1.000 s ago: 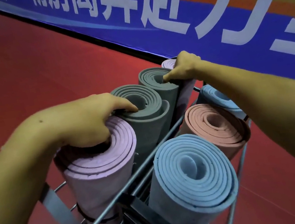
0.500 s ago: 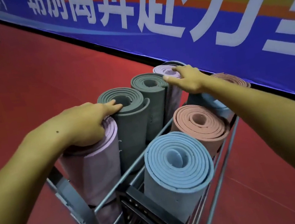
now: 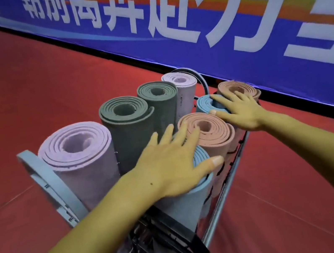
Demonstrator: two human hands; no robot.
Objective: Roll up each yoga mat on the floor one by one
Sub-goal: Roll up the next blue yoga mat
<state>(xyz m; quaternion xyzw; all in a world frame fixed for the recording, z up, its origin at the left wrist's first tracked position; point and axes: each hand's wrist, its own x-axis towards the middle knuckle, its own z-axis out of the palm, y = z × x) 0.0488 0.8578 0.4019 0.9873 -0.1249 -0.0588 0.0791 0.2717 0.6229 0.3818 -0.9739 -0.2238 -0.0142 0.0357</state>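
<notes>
Left hand (image 3: 168, 166) flat, fingers spread, atop the near blue mat (image 3: 187, 202); right hand (image 3: 239, 109) likewise (at 2 o'clock) on the far blue mat (image 3: 205, 103)

Views: one, head-worn, wide-angle.
Position: above and just behind the metal rack (image 3: 45, 182) of rolled mats (image 3: 82, 153).
Direction: forward and steeply down, tilted; red floor (image 3: 23, 95) fills the left, blue banner (image 3: 231, 16) runs across the top.
Nearness: close; both forearms enter from the bottom edge.
Shared ground: none, single view.
</notes>
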